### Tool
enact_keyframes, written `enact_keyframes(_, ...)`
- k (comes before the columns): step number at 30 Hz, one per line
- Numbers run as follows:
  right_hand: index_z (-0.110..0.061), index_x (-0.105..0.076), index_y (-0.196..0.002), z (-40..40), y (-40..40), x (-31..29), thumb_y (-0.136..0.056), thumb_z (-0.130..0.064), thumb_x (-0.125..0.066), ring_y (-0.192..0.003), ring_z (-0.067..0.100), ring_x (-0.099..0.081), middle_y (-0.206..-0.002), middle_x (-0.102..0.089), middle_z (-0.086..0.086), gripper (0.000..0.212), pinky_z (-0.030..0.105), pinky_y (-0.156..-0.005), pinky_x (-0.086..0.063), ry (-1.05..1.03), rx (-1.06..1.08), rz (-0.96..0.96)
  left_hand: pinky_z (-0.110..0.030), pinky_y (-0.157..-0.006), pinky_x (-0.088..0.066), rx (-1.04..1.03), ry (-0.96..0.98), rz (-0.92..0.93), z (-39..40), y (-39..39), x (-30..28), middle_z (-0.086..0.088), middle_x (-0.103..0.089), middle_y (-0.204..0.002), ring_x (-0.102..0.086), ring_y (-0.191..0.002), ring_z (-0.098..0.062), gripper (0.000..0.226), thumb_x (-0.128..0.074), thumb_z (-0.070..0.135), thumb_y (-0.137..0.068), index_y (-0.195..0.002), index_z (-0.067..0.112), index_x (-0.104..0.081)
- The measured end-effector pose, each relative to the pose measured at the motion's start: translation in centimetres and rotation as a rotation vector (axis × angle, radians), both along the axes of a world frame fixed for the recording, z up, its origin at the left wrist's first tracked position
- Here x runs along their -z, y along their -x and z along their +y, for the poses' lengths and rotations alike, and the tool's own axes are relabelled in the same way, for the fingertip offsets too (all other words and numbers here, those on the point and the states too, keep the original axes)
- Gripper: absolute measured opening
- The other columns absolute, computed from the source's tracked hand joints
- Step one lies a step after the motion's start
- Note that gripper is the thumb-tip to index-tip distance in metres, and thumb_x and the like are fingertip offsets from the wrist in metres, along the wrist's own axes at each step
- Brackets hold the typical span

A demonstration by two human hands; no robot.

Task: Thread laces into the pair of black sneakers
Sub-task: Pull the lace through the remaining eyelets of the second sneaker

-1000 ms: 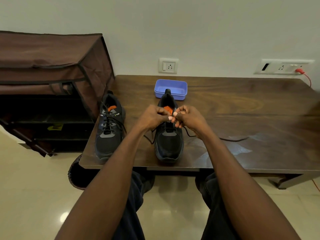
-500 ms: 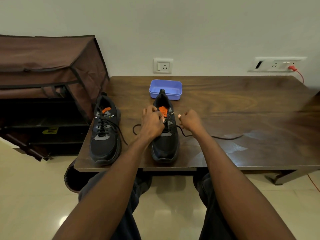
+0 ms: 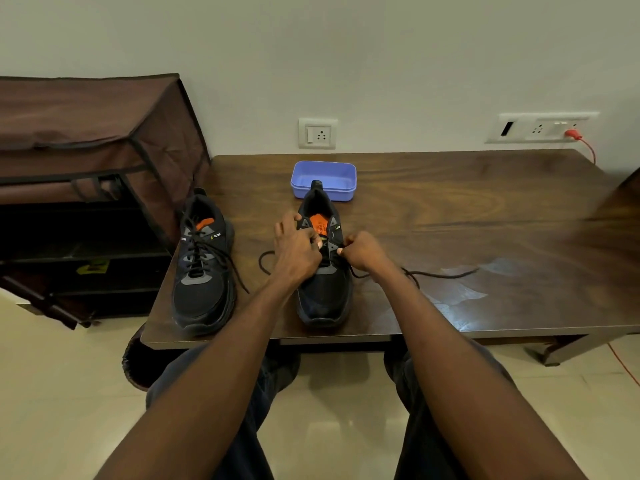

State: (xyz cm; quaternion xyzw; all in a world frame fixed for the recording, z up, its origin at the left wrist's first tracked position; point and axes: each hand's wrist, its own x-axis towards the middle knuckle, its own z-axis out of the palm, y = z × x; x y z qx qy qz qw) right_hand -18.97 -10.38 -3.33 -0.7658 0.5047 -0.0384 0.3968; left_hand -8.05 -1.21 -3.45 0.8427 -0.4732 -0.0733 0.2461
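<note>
A dark wooden table (image 3: 450,209) with a glossy, strongly grained top fills the middle of the view, and a brown fabric-covered shoe rack (image 3: 86,140) stands against its left end. Two black sneakers sit near the front edge, toes toward the person. The left sneaker (image 3: 202,268) is already laced, its ends trailing loose over the side; the right sneaker (image 3: 323,289) is the one in hand, with mesh uppers, grey eyelet panels and an orange insole showing in its open mouth. Behind its heel rests a shallow lilac plastic tray (image 3: 325,180) with rounded corners. The left hand (image 3: 298,247) lies over the tongue with fingers curled, apparently gripping lace or eyelet edge at the upper holes, though the exact hold is hidden. The right hand (image 3: 362,251) is clenched at the shoe's right side, pinching the black lace (image 3: 440,273), whose free length runs off across the table to the right; another loop lies to the left of the shoe. The lace looks thin, round, limp and light, likely to slip back through an eyelet unless held close to its stiff tip. The shoe seems light and soft-sided, so steadying it at the eyelet row should serve best.
</note>
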Motion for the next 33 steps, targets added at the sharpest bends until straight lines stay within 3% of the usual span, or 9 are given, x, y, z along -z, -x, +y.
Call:
enact_keyframes(4,-0.008,-0.067,-0.108,0.0,0.1,0.2,-0.095,-0.020,-0.062,-0.094,0.023,-0.060,-0.100,-0.065,0.009,0.019,0.036,-0.081,-0.048,0.005,-0.019,0.009,-0.039,-0.107,-0.033,-0.010,0.010,-0.053,-0.1,0.4,0.3,-0.009,-0.032,-0.140,-0.029,-0.127,-0.028,0.017,-0.062,0.017,-0.088,-0.099,0.007,-0.071)
enact_keyframes(14,-0.007,-0.068,-0.108,-0.1,0.2,0.3,-0.094,-0.017,-0.062,-0.085,0.021,-0.056,-0.103,-0.067,0.011,0.019,0.029,-0.071,-0.040,0.074,-0.050,0.043,-0.038,-0.112,-0.027,-0.021,-0.028,0.195,-0.7,0.3,0.2,-0.006,-0.024,-0.147,-0.023,-0.132,-0.026,0.026,-0.063,0.018,-0.092,-0.116,0.010,-0.068)
enact_keyframes(19,-0.008,-0.068,-0.112,0.0,0.2,0.3,-0.094,-0.018,-0.063,-0.096,0.024,-0.062,-0.108,-0.068,0.011,0.021,0.033,-0.078,-0.047,0.064,-0.043,0.022,-0.036,-0.110,-0.029,-0.027,-0.018,0.104,-0.6,0.5,0.2,-0.008,-0.026,-0.145,-0.027,-0.129,-0.026,0.023,-0.061,0.016,-0.091,-0.110,0.008,-0.070)
enact_keyframes(23,-0.010,-0.067,-0.112,-0.1,0.1,0.4,-0.094,-0.018,-0.063,-0.092,0.021,-0.060,-0.107,-0.068,0.010,0.020,0.034,-0.080,-0.048,0.036,-0.040,0.014,-0.036,-0.109,-0.031,-0.014,-0.037,0.006,-0.6,0.8,0.3,-0.009,-0.027,-0.144,-0.028,-0.129,-0.028,0.023,-0.061,0.016,-0.090,-0.109,0.007,-0.070)
enact_keyframes(28,-0.010,-0.067,-0.114,-0.2,0.2,0.6,-0.093,-0.020,-0.064,-0.095,0.022,-0.062,-0.107,-0.068,0.010,0.023,0.036,-0.083,-0.051,0.053,-0.047,0.027,-0.035,-0.110,-0.031,-0.014,-0.045,0.225,-1.2,0.3,0.7,-0.005,-0.026,-0.144,-0.026,-0.129,-0.026,0.018,-0.062,0.018,-0.093,-0.104,0.007,-0.071)
enact_keyframes(31,-0.010,-0.069,-0.110,-0.2,0.1,0.6,-0.093,-0.020,-0.064,-0.089,0.021,-0.060,-0.105,-0.069,0.010,0.020,0.032,-0.075,-0.047,0.086,-0.071,0.046,-0.028,-0.102,-0.029,-0.069,0.014,0.405,-1.6,0.0,1.2,-0.001,-0.030,-0.139,-0.029,-0.124,-0.023,0.009,-0.064,0.019,-0.092,-0.088,0.012,-0.065)
enact_keyframes(33,-0.011,-0.071,-0.107,-0.2,0.2,0.5,-0.093,-0.020,-0.064,-0.084,0.020,-0.059,-0.101,-0.069,0.009,0.018,0.030,-0.071,-0.043,0.098,-0.085,0.063,-0.026,-0.093,-0.031,-0.155,0.054,0.564,-1.9,0.1,1.6,0.002,-0.032,-0.137,-0.032,-0.117,-0.019,0.015,-0.067,0.019,-0.089,-0.097,0.008,-0.063)
